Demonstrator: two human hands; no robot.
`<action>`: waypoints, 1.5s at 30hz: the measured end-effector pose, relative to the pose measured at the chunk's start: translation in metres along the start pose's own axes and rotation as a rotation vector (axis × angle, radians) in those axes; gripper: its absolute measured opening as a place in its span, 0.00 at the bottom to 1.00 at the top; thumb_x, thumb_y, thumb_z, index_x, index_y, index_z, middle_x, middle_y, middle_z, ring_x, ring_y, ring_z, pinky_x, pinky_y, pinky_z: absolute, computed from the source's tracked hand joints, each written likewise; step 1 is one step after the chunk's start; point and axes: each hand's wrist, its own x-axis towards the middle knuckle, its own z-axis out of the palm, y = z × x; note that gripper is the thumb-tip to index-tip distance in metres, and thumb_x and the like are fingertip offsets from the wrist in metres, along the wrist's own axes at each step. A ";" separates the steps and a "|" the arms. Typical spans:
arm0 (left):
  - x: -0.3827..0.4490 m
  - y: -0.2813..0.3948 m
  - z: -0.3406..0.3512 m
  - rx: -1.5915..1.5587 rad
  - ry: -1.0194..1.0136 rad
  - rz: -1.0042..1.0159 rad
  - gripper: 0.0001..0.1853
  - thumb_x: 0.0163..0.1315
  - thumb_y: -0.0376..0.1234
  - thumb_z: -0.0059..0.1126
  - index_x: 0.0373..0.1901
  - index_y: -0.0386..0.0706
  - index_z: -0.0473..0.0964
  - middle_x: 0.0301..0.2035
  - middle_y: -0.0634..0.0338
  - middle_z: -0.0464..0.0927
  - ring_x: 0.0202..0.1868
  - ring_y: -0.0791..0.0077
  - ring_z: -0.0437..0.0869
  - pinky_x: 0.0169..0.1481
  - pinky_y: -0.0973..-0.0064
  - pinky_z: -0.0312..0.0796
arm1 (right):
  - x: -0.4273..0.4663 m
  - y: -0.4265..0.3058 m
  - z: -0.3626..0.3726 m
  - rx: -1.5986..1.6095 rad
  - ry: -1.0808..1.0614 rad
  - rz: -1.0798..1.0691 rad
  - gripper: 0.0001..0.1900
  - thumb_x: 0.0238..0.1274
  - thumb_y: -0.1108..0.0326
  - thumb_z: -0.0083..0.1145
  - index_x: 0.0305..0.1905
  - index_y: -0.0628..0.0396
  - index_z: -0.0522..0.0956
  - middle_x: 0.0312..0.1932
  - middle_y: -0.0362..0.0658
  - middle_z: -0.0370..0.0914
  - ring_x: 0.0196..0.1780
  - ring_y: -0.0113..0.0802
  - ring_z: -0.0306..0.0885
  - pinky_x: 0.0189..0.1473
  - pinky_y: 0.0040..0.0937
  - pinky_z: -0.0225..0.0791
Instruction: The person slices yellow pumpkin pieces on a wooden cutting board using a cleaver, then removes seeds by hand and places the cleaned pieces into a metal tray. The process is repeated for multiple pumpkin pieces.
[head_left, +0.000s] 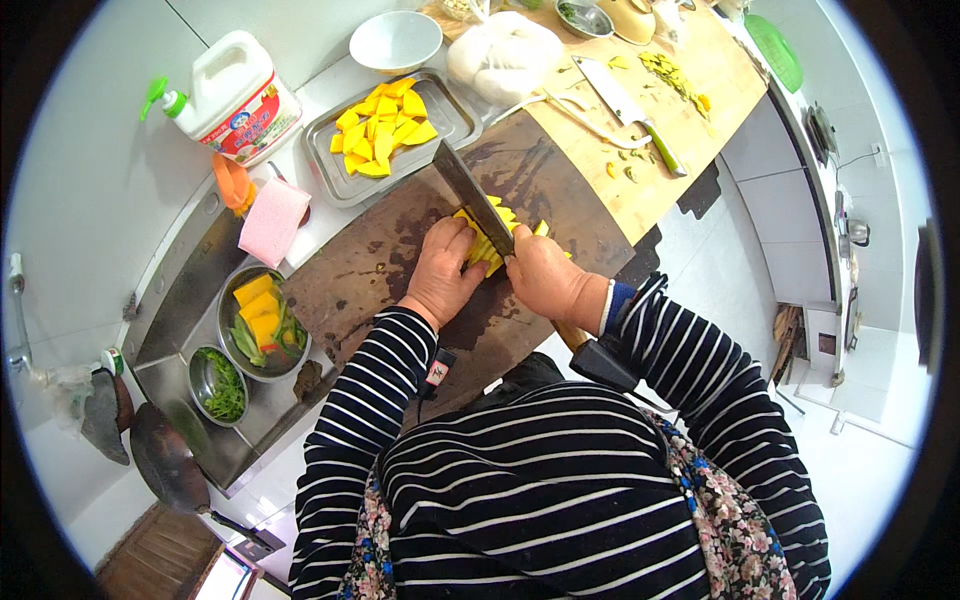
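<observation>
My right hand (551, 266) grips a kitchen knife (476, 196), whose dark broad blade stands on edge across cut yellow squash pieces (487, 251). Curled over those pieces on the blade's left side, my left hand (446, 270) holds them against the brown cutting board (382, 247). My fingers hide part of the squash and the knife's handle. Several slices lie just right of the blade, some partly behind my right hand. Dark wet stains mark the board. Beyond it, a metal tray (319, 176) bears larger yellow squash chunks (384, 124).
A second knife (615, 94) with a green handle lies on a light wooden board (697, 75), among scraps. At left, metal bowls of squash with green peppers (262, 307) and chopped greens (221, 386) stand by the sink (180, 315). A pink sponge (276, 217) and detergent jug (240, 97) stand behind.
</observation>
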 end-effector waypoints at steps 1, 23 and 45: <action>0.000 0.001 -0.002 0.006 -0.014 -0.001 0.29 0.46 0.26 0.70 0.53 0.32 0.71 0.54 0.43 0.70 0.59 0.46 0.70 0.66 0.60 0.64 | -0.003 0.002 0.000 0.076 0.061 0.032 0.11 0.59 0.69 0.56 0.40 0.66 0.70 0.26 0.63 0.77 0.35 0.62 0.79 0.36 0.48 0.71; 0.029 0.028 0.029 0.323 -0.196 -0.062 0.43 0.47 0.53 0.69 0.65 0.47 0.67 0.66 0.50 0.60 0.70 0.51 0.55 0.74 0.44 0.38 | -0.104 0.078 0.049 1.087 0.272 0.561 0.11 0.67 0.68 0.54 0.47 0.63 0.69 0.27 0.43 0.75 0.17 0.25 0.71 0.14 0.21 0.65; 0.095 -0.071 -0.053 0.255 0.351 -0.222 0.37 0.43 0.45 0.74 0.55 0.36 0.74 0.54 0.42 0.67 0.59 0.44 0.66 0.66 0.54 0.59 | 0.104 -0.027 0.002 1.134 -0.038 0.153 0.10 0.63 0.72 0.57 0.43 0.65 0.70 0.24 0.47 0.74 0.17 0.32 0.74 0.17 0.30 0.70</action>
